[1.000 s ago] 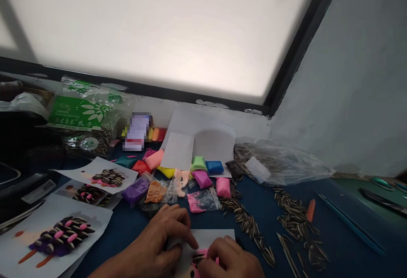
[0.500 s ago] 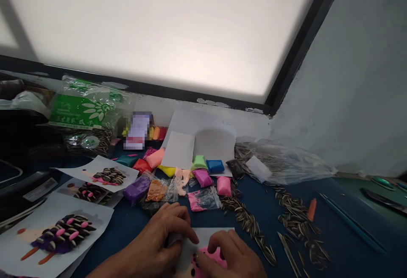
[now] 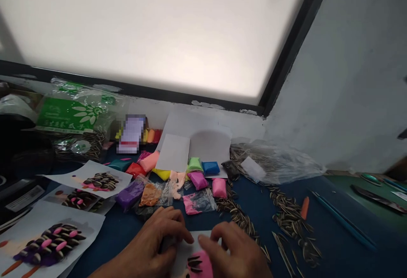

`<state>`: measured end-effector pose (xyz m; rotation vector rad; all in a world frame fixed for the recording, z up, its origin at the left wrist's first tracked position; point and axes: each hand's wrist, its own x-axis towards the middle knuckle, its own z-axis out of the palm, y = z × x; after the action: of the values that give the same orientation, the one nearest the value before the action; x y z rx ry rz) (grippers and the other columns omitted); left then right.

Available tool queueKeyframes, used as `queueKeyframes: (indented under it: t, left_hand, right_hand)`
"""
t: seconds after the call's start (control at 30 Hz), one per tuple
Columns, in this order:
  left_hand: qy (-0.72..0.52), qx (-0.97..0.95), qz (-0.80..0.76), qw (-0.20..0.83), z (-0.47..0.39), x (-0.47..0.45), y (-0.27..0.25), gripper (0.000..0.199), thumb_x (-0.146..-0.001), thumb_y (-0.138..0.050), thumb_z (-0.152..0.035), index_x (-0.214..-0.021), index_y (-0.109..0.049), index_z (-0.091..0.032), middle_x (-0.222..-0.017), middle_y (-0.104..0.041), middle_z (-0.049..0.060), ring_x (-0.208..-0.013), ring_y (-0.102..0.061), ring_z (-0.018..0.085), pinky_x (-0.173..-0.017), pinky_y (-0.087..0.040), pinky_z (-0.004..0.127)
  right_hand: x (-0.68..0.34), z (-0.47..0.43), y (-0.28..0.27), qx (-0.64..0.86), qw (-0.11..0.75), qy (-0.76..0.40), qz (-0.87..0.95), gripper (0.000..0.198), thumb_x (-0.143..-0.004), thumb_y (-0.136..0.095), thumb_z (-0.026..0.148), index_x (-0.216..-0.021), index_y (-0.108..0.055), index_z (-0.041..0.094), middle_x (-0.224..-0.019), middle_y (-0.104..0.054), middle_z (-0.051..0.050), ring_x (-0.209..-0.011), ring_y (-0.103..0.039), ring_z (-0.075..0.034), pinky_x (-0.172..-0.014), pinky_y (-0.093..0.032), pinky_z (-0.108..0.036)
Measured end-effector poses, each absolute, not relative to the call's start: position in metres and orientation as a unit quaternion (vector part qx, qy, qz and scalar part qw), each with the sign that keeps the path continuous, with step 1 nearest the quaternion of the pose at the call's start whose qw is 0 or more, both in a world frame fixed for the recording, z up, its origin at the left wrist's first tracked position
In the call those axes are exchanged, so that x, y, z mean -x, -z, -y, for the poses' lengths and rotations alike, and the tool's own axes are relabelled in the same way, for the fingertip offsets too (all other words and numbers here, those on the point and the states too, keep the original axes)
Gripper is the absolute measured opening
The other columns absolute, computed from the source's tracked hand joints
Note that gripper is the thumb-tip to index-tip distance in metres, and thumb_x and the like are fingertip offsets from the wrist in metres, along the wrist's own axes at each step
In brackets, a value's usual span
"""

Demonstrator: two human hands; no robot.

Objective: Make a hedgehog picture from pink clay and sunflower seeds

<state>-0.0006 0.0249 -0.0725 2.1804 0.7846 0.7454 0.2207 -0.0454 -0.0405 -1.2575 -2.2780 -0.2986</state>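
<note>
On a white sheet [image 3: 181, 257] at the lower middle lies a piece of pink clay [image 3: 206, 263], cut off by the bottom edge. Several dark striped sunflower seeds [image 3: 194, 263] stick out of its left part. My left hand [image 3: 159, 237] rests at the sheet's left side, fingers bent, with a gap between thumb and forefinger and nothing seen in it. My right hand [image 3: 238, 250] is just above and right of the clay. Its thumb is stretched out, apart from the curled fingers, whose tips are partly hidden. I see nothing held there.
Loose sunflower seeds [image 3: 237, 212] lie right of the sheet, beside tweezers [image 3: 282, 252] and an orange clay stick [image 3: 305, 208]. Coloured clay packets [image 3: 197, 180] spread behind my hands. Finished seed pictures [image 3: 52, 244] overlap at left. A seed bag [image 3: 73, 121] and phone [image 3: 131, 134] stand behind.
My right hand has lifted off the clay and shifted up, uncovering the seeds in it. My left hand stays nearly in place. The view has turned slightly to the right.
</note>
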Motion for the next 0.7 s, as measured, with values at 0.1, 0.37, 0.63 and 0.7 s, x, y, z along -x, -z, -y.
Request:
queueKeyframes:
  t: [0.1, 0.37, 0.63, 0.7]
  left_hand:
    - [-0.273, -0.838, -0.319, 0.349, -0.026, 0.001, 0.071, 0.057, -0.060, -0.044, 0.010, -0.096, -0.071, -0.025, -0.091, -0.059, -0.003, -0.090, -0.058, 0.018, -0.079, -0.045, 0.028]
    - [-0.246, -0.842, -0.320, 0.358, -0.025, 0.000, 0.060, 0.044, -0.072, -0.047, 0.001, -0.098, -0.072, -0.025, -0.095, -0.062, 0.001, -0.091, -0.058, 0.020, -0.080, -0.046, 0.030]
    - [-0.221, -0.836, -0.332, 0.376, -0.024, 0.000, 0.051, 0.038, -0.077, -0.048, -0.002, -0.097, -0.073, -0.023, -0.096, -0.062, 0.002, -0.093, -0.058, 0.020, -0.084, -0.046, 0.030]
    - [-0.219, -0.836, -0.333, 0.377, -0.024, 0.000, 0.050, 0.037, -0.079, -0.048, -0.003, -0.096, -0.073, -0.024, -0.095, -0.063, 0.002, -0.092, -0.059, 0.020, -0.083, -0.046, 0.030]
  right_hand:
    - [-0.239, 0.032, 0.030, 0.518, 0.229, 0.097, 0.818, 0.027, -0.085, -0.052, -0.002, -0.084, -0.067, 0.021, -0.078, -0.061, -0.002, -0.071, -0.058, -0.017, -0.061, -0.041, -0.026]
    - [-0.261, 0.009, 0.040, 0.561, 0.147, 0.109, 0.808, 0.025, -0.081, -0.071, -0.003, -0.081, -0.071, 0.022, -0.081, -0.062, 0.001, -0.075, -0.057, -0.016, -0.066, -0.041, -0.025]
    - [-0.264, 0.003, 0.045, 0.538, 0.107, 0.117, 0.828, 0.024, -0.083, -0.067, -0.004, -0.076, -0.061, 0.019, -0.082, -0.062, -0.001, -0.073, -0.056, -0.018, -0.068, -0.042, -0.030]
    - [-0.263, 0.005, 0.043, 0.536, 0.105, 0.118, 0.829, 0.024, -0.085, -0.063, -0.004, -0.077, -0.060, 0.019, -0.082, -0.062, -0.002, -0.072, -0.056, -0.019, -0.068, -0.042, -0.031]
